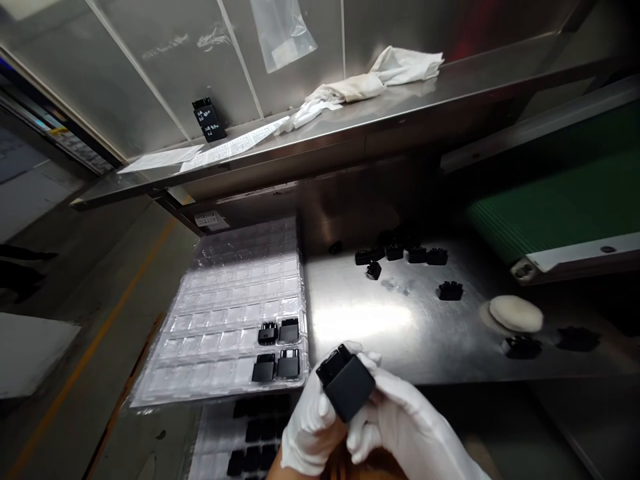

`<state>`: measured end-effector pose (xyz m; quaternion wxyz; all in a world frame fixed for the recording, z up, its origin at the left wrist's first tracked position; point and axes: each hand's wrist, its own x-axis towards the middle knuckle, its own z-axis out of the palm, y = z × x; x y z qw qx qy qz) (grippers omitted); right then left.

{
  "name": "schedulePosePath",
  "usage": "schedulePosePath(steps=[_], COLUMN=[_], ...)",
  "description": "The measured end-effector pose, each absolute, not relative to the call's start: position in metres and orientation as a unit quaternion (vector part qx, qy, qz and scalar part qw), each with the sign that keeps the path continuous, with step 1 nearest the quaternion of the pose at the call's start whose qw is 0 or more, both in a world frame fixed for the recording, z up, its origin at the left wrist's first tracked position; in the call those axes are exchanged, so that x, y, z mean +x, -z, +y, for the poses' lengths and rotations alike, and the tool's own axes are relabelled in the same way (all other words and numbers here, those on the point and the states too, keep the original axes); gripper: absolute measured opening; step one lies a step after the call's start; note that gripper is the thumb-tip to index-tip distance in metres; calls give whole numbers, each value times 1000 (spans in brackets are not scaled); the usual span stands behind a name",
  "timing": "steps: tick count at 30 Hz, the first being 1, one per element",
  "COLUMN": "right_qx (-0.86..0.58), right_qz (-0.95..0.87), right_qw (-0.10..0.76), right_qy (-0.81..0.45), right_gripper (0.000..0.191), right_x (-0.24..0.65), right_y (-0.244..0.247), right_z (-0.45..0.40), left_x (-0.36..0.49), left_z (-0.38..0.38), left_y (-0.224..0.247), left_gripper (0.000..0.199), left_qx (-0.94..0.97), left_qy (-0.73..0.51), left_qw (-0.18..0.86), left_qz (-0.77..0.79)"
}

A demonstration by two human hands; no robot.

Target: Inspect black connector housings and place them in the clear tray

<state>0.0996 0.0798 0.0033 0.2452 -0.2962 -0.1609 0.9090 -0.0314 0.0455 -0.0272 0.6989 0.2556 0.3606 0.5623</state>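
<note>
Black plastic connector housing (346,383) is being held between the white-gloved left hand (311,427) and right hand (395,417), just past the edge of the steel table (360,320), near a clear blister tray (210,393), where similar parts (279,347) look seated.

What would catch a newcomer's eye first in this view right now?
The black plastic block held at bottom centre in the white-gloved left hand and right hand stands out first. Just left of it lies a clear plastic tray, with black blocks in its lower right cells. Farther right, black pieces sit scattered on a steel table.
</note>
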Motion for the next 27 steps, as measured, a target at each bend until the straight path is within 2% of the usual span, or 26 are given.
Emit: schedulePosePath(steps=[2,6,10,15,17,19,22,27], right_qx=[-329,-395,-433,-431,-438,-453,-468,-468], right_qz=[-174,-314,-418,-440,-438,-433,-449,-470], right_qw=[261,309,256,232,208,189,210,230], right_qy=[-891,-806,-756,-753,-758,-756,-731,-712], right_gripper=[69,53,56,56,51,53,57,60], right_x=[100,97,102,103,100,99,102,108], right_y=[-4,-7,0,2,0,-1,1,1], right_z=[79,82,87,86,85,86,88,88], left_x=[-32,-27,-19,-13,-14,-15,-14,-4], left_z=[52,56,47,34,32,32,32,31], left_y=[14,2,16,37,36,33,34,43], left_gripper=[84,81,80,61,63,73,79,50], left_qx=[298,304,248,226,225,237,254,217], left_qy=[-546,-539,-546,-624,-609,-579,-573,-621], left_qw=[666,664,695,671,676,681,667,666], left_qz=[411,420,396,329,347,381,403,350])
